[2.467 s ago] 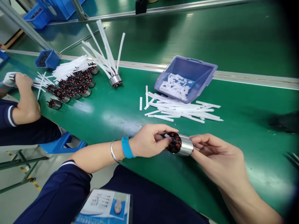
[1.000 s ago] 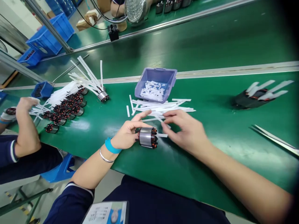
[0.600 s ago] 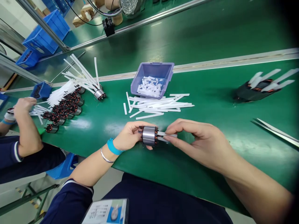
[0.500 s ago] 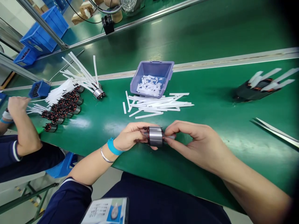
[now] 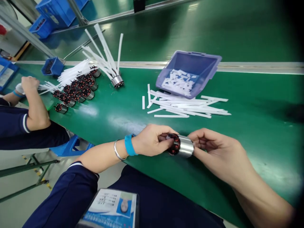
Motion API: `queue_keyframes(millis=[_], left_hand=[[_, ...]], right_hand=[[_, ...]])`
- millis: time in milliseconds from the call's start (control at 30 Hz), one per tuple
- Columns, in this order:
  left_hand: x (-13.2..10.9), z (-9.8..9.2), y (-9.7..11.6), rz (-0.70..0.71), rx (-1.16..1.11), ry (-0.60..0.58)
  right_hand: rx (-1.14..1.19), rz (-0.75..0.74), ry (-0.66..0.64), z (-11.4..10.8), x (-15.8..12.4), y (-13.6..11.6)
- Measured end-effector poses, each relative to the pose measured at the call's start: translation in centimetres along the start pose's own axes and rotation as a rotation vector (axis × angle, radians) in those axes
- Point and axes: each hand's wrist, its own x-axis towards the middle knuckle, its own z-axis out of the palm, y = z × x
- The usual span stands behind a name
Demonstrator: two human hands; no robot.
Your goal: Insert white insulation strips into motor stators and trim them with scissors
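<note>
A motor stator (image 5: 186, 146), a steel cylinder with dark end and copper windings, is held on its side above the front of the bench. My left hand (image 5: 154, 141) closes on its left, wound end with thumb and fingers. At the right end, the bent fingers of my right hand (image 5: 213, 150) press against the stator; their tips are partly hidden behind it. Beyond my hands lies a loose pile of white strips (image 5: 180, 106). Behind the pile, a purple bin (image 5: 204, 65) holds short white pieces.
At left stand rows of stators (image 5: 78, 90), with white strips (image 5: 76, 71) beside them. One stator (image 5: 117, 81) has long strips sticking up from it. A small blue bin (image 5: 52, 66) sits behind. A co-worker's hand and arm (image 5: 35, 101) occupy the far left.
The view has swung right-to-left, so the bench items sit differently. The stator is tilted and its left end now faces me. The grey-white strip in my right fingertips is no longer visible.
</note>
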Motion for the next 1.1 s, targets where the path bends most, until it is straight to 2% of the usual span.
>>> queue_keyframes(millis=[167,233,367,500,633,733,867,967,1033,1100], left_hand=[[0.1,-0.1,0.1,-0.006,-0.017,0.059],[0.2,-0.4,0.3,-0.032,-0.074,0.014],[0.4,-1.4,0.9,-0.154,-0.279,-0.158],[0.6,-1.8,1.2,-0.224,-0.365,-0.209],[0.9,-1.7,1.1,-0.239,-0.390,-0.189],[0.8,-1.7,1.2,-0.242,-0.419,-0.211],[0.5,-1.9,1.2,-0.216,-0.472,-0.253],[0.3,-1.8,1.1,-0.186,-0.509,-0.267],[0.2,-1.6,1.0,-0.188,-0.517,-0.290],[0.0,-1.2,0.8,-0.198,-0.519,-0.325]], right_hand=[[0.092,-0.058,-0.084,0.2,0.1,0.1],[0.102,-0.077,-0.093,0.1,0.3,-0.2],[0.111,-0.067,-0.111,-0.1,0.4,-0.8],[0.126,-0.055,-0.140,-0.2,0.5,-0.9],[0.150,-0.026,-0.134,-0.5,0.6,-0.3],[0.226,0.012,-0.181,-0.7,0.6,0.0],[0.271,0.005,-0.210,-0.9,0.6,-0.4],[0.251,0.065,-0.255,-1.1,1.4,-0.8],[0.178,0.052,-0.184,-1.1,2.3,-0.8],[-0.039,-0.129,-0.047,-0.6,3.5,-0.5]])
